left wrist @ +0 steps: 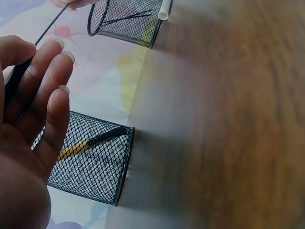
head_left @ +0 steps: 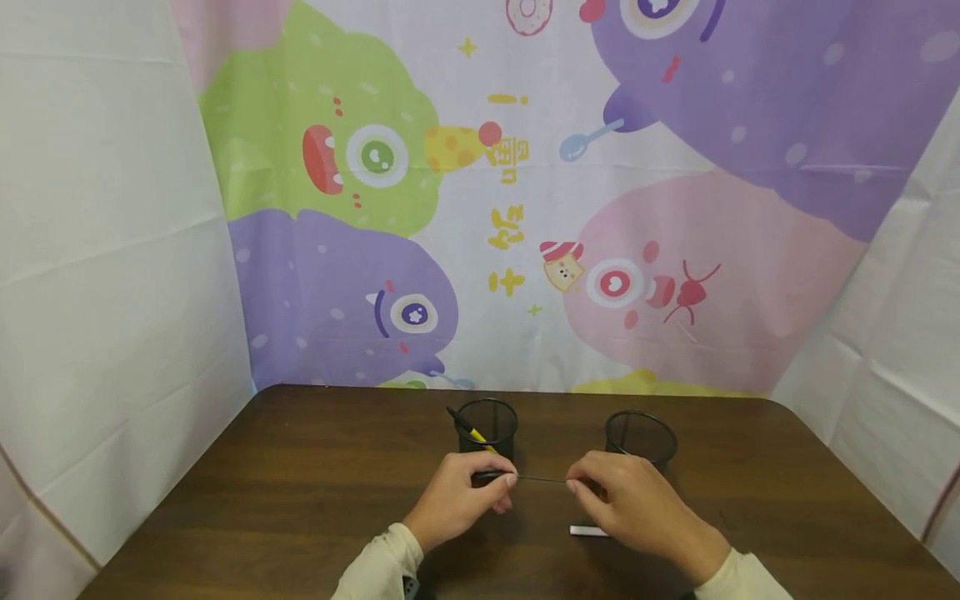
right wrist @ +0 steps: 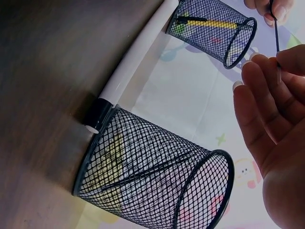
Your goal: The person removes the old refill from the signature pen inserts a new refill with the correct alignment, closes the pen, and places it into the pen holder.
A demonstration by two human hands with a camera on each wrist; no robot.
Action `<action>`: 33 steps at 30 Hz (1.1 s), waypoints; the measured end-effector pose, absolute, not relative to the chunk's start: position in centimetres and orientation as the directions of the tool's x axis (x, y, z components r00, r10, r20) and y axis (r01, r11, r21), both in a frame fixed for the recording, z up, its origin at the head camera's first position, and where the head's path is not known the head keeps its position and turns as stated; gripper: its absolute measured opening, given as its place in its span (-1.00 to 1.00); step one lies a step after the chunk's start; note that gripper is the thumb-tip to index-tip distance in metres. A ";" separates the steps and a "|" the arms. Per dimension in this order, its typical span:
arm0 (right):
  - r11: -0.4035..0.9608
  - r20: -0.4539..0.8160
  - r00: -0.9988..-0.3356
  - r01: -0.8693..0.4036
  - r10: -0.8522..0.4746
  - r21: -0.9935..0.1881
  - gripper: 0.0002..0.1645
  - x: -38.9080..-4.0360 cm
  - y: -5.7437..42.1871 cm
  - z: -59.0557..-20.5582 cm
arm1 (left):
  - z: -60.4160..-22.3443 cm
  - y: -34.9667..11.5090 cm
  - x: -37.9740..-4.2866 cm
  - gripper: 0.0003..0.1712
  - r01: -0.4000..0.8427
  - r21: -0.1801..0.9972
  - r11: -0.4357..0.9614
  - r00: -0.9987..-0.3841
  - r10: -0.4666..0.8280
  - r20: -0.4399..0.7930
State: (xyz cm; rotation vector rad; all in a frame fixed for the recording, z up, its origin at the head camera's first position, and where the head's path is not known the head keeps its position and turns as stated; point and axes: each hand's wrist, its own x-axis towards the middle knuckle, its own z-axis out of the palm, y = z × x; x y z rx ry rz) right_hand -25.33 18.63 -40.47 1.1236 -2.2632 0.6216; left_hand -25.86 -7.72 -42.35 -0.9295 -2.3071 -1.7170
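Observation:
A thin dark rod (head_left: pixel 542 479) with a black handle (head_left: pixel 487 476) stretches level between both hands above the table; its exact kind is unclear. The left hand (head_left: pixel 461 496) pinches it by the handle, between thumb and forefinger. At the thin end, the right hand (head_left: pixel 637 500) grips it between thumb and fingertips; in the right wrist view, a pale tip shows against the fingers. Below the right hand lies a white marker (right wrist: pixel 136 52) with a black end, partly hidden in the head view.
Behind the left hand stands a black mesh pen cup (head_left: pixel 511 435) holding a yellow-and-black pen (head_left: pixel 477 435). Another mesh cup (head_left: pixel 673 442) is behind the right hand. The brown table (head_left: pixel 300 492) meets a cartoon-printed cloth (head_left: pixel 480 350) at its far edge.

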 end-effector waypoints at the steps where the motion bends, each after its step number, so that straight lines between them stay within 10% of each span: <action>1: 0.549 0.636 -0.514 -0.819 -0.575 -0.166 -0.81 -25.4 18.7 -40.4 | -41.9 -7.7 -25.6 -0.93 0.534 0.828 0.174 -0.807 0.396 0.437; 33: 0.579 0.617 -0.544 -0.798 -0.569 -0.170 -0.82 -25.4 18.9 -40.3 | -40.8 -8.2 -25.1 -0.92 0.492 0.852 0.177 -0.843 0.343 0.415</action>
